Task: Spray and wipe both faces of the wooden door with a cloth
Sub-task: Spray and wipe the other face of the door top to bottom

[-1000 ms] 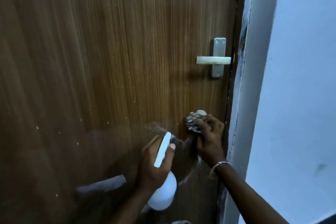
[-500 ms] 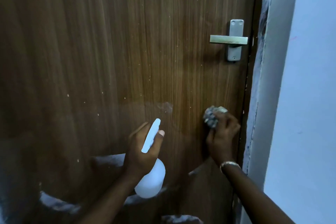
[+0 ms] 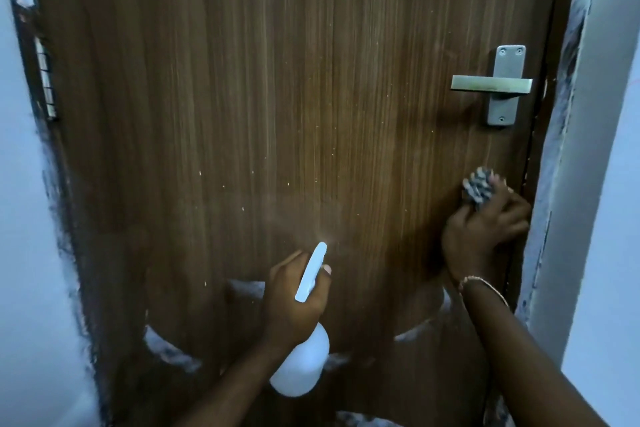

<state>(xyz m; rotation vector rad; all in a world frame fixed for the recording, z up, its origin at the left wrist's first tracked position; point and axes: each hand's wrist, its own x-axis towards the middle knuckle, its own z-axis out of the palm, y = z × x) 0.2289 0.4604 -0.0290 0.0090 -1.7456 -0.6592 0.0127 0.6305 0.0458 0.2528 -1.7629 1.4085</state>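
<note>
The brown wooden door (image 3: 263,107) fills the view, shut in its frame. My left hand (image 3: 291,302) grips a white spray bottle (image 3: 304,357) low in the middle, nozzle aimed at the door, with a faint mist just above the nozzle. My right hand (image 3: 485,236) presses a bunched grey-and-white cloth (image 3: 479,189) against the door near its right edge, below the metal lever handle (image 3: 491,84). Pale speckles dot the wood, and glossy patches show on the lower door.
A pale wall and door frame (image 3: 588,184) run down the right side. On the left edge, a hinge (image 3: 45,80) sits beside a rough painted wall (image 3: 20,253).
The view has pulled back and shifted, so the whole door width shows. Both hands stay low on the door; the right hand with the cloth sits nearer the door's right edge.
</note>
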